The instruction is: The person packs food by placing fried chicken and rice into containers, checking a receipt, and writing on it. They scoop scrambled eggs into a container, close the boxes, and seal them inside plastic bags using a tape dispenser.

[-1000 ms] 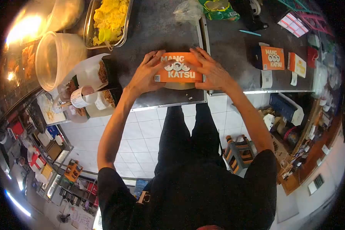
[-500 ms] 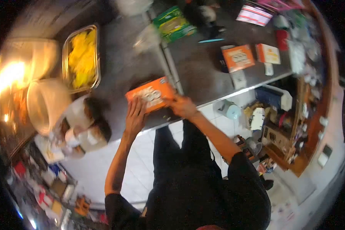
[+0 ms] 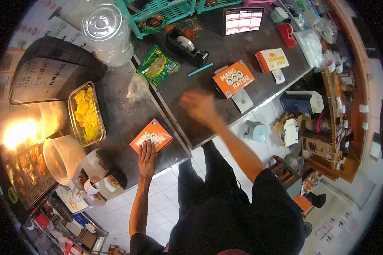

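Note:
My left hand (image 3: 147,158) lies with its fingers spread on the lid of an orange Mang Katsu box (image 3: 157,131) near the counter's front edge. Blurred by motion, my right hand (image 3: 198,106) hangs over the dark counter to the right of that box, its fingers smeared. A second orange box (image 3: 234,79) stands further right, with a paper slip (image 3: 242,101) at its front. Beyond it is an orange and white box (image 3: 271,60) with a slip of its own.
A tray of yellow food (image 3: 87,114) and a clear tub (image 3: 61,159) are at the left. Behind are a green packet (image 3: 158,65), a tape dispenser (image 3: 186,46), a blue pen (image 3: 200,69), a tablet (image 3: 243,21) and teal baskets (image 3: 172,12).
My right hand has come off the near box and moved over the counter, away from the box. My left hand stays on the box. The view has shifted, showing more of the back.

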The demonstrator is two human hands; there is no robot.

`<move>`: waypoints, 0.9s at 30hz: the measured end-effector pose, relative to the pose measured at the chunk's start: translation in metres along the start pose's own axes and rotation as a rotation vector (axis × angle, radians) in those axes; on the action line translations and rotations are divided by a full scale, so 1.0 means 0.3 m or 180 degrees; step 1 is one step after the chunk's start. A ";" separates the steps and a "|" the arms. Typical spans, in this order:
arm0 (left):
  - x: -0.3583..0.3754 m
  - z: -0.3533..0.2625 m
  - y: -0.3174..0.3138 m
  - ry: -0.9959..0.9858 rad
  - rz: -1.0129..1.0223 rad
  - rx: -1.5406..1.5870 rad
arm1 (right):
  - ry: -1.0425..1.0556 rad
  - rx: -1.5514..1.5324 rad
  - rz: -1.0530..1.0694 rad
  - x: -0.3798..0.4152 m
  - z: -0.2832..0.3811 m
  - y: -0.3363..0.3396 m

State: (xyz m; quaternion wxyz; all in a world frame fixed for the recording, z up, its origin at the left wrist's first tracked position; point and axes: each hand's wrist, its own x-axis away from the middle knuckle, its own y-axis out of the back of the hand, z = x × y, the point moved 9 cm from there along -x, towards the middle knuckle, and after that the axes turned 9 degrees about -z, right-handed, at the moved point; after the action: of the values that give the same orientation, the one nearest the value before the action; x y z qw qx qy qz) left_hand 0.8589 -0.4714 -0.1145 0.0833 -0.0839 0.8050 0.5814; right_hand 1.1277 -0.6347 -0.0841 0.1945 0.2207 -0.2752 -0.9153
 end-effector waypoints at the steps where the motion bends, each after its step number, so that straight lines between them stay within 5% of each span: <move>1: -0.009 0.003 0.002 0.0097 -0.0044 -0.0023 | -0.0593 -0.0052 -0.0771 -0.150 -0.084 0.146; 2: -0.011 0.007 -0.002 0.0145 -0.0070 -0.0024 | -0.0998 -0.0317 -0.1119 -0.272 -0.173 0.231; 3: -0.022 0.003 -0.004 0.0153 -0.0078 -0.0057 | 0.0206 0.1016 -0.1757 -0.387 -0.183 0.309; 6: -0.052 -0.003 0.009 0.0372 -0.0204 -0.0068 | 0.0211 0.1674 -0.1019 -0.597 -0.417 0.229; 8: -0.080 0.004 0.019 0.0584 -0.0332 -0.0049 | -0.1240 0.1032 0.0671 -0.640 -0.619 0.073; 12: -0.104 0.003 0.023 0.0709 -0.0397 -0.0163 | -0.1628 0.0318 0.1257 -0.613 -0.636 0.039; 15: -0.108 -0.003 0.021 0.0691 -0.0436 -0.0235 | -0.1616 0.0031 0.1016 -0.574 -0.578 0.046; 18: -0.110 -0.002 0.015 0.0761 -0.0361 -0.0261 | -0.1704 -0.1438 -0.0419 -0.557 -0.533 0.144; 19: -0.110 0.003 0.015 0.0791 -0.0352 -0.0243 | -0.1703 -0.1448 -0.0409 -0.513 -0.495 0.170; 22: -0.112 0.001 0.013 0.0791 -0.0403 -0.0199 | -0.1268 -0.1052 -0.0695 -0.429 -0.471 0.290; 25: -0.131 0.014 0.006 0.0885 -0.0484 -0.0295 | -0.1272 0.0032 -0.0037 -0.380 -0.552 0.227; 27: -0.160 0.022 0.007 0.0893 -0.0546 -0.0336 | -0.0394 0.0497 -0.0280 -0.413 -0.548 0.202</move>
State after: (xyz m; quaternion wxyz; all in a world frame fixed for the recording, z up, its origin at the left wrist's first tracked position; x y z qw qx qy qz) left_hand 0.9054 -0.4626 -0.1036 0.0149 -0.2369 0.7669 0.5962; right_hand 1.3285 -0.6911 -0.1352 0.1190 0.1901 -0.3472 -0.9106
